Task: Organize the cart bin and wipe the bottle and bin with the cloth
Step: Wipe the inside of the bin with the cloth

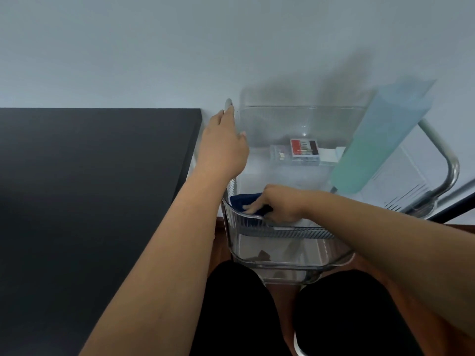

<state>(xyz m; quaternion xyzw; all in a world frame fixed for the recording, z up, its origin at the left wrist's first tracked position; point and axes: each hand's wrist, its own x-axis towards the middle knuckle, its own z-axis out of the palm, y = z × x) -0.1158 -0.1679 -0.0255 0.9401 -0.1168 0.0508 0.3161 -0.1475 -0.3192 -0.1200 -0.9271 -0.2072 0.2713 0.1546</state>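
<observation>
Bin (282, 235): clear plastic, ribbed walls, open top, upright on the cart; we see small boxes at its far end.
Cloth (244, 200): dark blue, bunched at the bin's near-left inner corner, against the wall.
Bottle (377, 140): tall, translucent, pale teal liquid, right of the bin, leaning right.

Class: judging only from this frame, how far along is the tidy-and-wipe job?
Looks done: small boxes sit together at the bin's back. In hand: the right hand presses the blue cloth inside the front corner; the left hand rests on the rim. Left: whether the bottle was wiped cannot be told.
</observation>
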